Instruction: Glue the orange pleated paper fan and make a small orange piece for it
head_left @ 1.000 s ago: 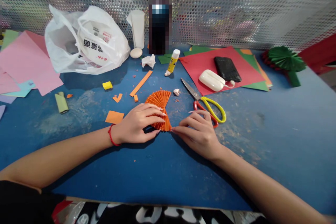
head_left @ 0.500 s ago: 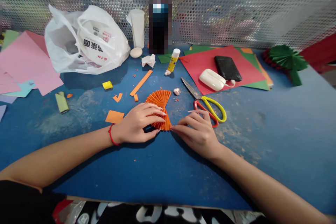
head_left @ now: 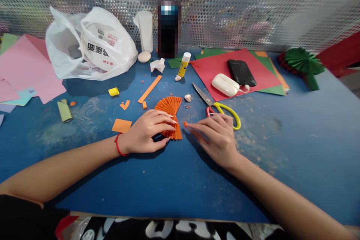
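Note:
A pleated orange paper fan [head_left: 170, 106] lies on the blue table [head_left: 281, 150]. My left hand [head_left: 149, 132], with a red cord on the wrist, lies over the fan's lower half, fingers pressed down on the folds. My right hand [head_left: 216, 137] rests just right of the fan, fingers stretched toward it, a small orange paper scrap [head_left: 185, 123] at the fingertip. Scissors with yellow and red handles [head_left: 218, 107] lie right behind my right hand.
A glue stick [head_left: 184, 64], orange paper strips [head_left: 150, 89] and scraps lie behind the fan. A white plastic bag [head_left: 90, 47] sits back left, pink sheets [head_left: 25, 69] far left. Red and green sheets [head_left: 225, 65] hold a black phone [head_left: 242, 72] and white case [head_left: 226, 84]. A green fan [head_left: 303, 63] lies far right.
My right hand has slid up away from the fan's lower corner, its fingers now straighter with an orange scrap at the tip. My left hand stays on the fan.

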Tool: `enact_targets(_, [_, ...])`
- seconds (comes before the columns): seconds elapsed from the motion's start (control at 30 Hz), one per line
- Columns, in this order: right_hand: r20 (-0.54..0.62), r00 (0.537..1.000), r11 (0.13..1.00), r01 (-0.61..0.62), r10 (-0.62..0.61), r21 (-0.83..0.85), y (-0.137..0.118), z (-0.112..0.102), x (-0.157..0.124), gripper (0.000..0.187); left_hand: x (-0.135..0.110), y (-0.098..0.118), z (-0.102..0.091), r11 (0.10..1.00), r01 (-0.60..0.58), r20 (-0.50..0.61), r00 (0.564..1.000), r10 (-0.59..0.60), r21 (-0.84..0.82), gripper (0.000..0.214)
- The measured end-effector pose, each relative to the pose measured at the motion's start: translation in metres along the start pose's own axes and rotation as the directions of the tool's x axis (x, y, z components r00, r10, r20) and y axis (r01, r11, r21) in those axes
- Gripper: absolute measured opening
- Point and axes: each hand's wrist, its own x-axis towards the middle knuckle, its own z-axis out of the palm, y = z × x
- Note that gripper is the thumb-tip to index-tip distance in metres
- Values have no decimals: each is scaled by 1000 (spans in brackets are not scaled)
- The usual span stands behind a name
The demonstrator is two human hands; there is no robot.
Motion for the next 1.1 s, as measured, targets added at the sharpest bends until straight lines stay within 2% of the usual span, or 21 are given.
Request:
enact_targets(0.13, [25, 997, 997, -71, 71, -15, 5, -2, 0, 23, 1, 1, 0, 1000, 4, -4, 1000, -4, -4, 28])
enact_targets(0.3, [60, 993, 993, -97, 101, -71, 23, -16, 6, 10, 2, 1, 0, 1000, 3, -7, 1000, -3, -16, 28])
enact_targets(0.43, [210, 969, 991, -133, 130, 1, 44, -33, 12, 12, 0, 0, 2, 1000, -4, -7, 1000, 4, -29, 27])
enact_targets(0.53, [354, 934, 997, -69, 53, 34, 55, -41, 12, 13, 0, -1, 3, 999, -4, -16, 1000, 3, -34, 25])
enact_targets(0.63, [435, 900, 1000, 3, -15, 30, 60, -45, 11, 16, 0, -1, 3, 999, -10, -30, 1000, 9, -37, 24])
enact_targets(0.83, [449, 887, 994, 87, -110, 72, 62, -42, 11, 19, 1, -1, 2, 998, -22, -34, 999, 20, -51, 25])
enact_targets(1.1, [427, 896, 993, 104, -118, 57, 57, -43, 13, 24, 0, -2, 2, 993, -55, -20, 998, 53, -107, 27])
